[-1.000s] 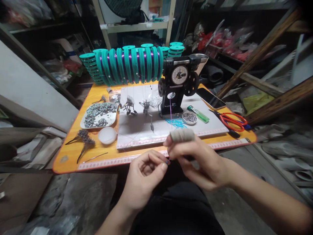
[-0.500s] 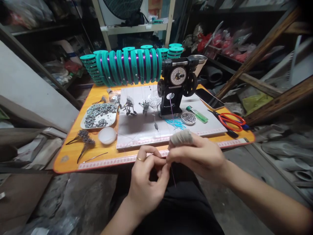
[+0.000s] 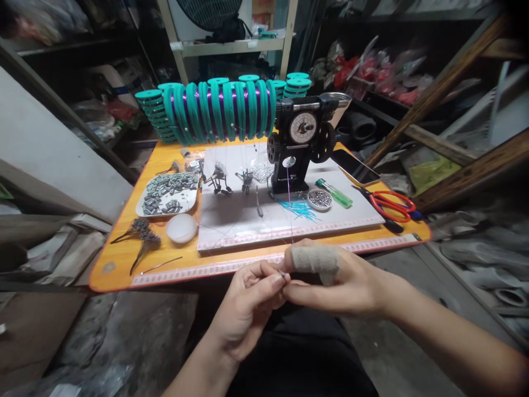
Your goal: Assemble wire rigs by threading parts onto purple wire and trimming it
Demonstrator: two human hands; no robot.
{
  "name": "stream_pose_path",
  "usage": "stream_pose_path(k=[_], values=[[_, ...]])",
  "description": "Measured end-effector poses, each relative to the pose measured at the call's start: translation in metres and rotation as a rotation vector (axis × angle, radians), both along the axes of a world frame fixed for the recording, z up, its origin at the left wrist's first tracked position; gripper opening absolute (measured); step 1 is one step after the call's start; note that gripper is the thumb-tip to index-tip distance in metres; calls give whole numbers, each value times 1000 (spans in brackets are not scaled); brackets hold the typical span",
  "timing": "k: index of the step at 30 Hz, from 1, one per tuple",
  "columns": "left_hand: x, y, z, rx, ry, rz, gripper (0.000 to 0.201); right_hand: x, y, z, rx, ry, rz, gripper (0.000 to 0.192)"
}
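Observation:
My left hand (image 3: 252, 300) is closed in a pinch, thumb against index finger. At its fingertips shows a tiny dark blue bit (image 3: 285, 275), too small to name. My right hand (image 3: 334, 278), a grey cloth wrap (image 3: 312, 259) around one finger, meets those fingertips with its thumb stretched toward them. A thin purple strand (image 3: 289, 207) runs down from the black geared device (image 3: 295, 143) to the right hand, which seems to grip it; its end is hidden by the fingers. Left of the device sits a row of teal spools (image 3: 219, 113) wound with shiny purple strand.
On the orange table (image 3: 119, 259) lie a tray of grey pieces (image 3: 167, 194), a white cup (image 3: 182, 228), a dish of metal beads (image 3: 319, 199), blue strips (image 3: 300, 209), a green tube (image 3: 334, 193), red-handled scissors (image 3: 390, 205) and a phone (image 3: 355, 167). Small weights (image 3: 259, 207) hang beneath the spools.
Both hands have turned, and the right thumb now lies straight beside the left fingertips. The purple strand from the device is straighter. The loose end below the hands is out of sight.

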State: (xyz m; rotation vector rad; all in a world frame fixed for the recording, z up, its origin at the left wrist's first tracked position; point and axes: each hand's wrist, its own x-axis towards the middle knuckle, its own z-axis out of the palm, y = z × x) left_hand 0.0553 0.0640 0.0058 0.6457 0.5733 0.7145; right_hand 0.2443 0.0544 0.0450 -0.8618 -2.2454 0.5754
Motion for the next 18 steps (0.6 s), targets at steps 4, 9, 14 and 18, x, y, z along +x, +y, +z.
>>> stream_pose_path(k=[4, 9, 14, 18], values=[[1, -1, -3, -43, -38, -48, 23, -3, -3, 4, -91, 43, -58, 12], [1, -3, -9, 790, 411, 282, 10, -6, -3, -4, 38, 135, -171, 8], [2, -5, -15, 1733, 689, 537, 26, -12, 10, -8, 136, 94, -303, 17], [0, -4, -10, 1292, 571, 364, 13, -9, 9, -12, 179, 59, -288, 13]])
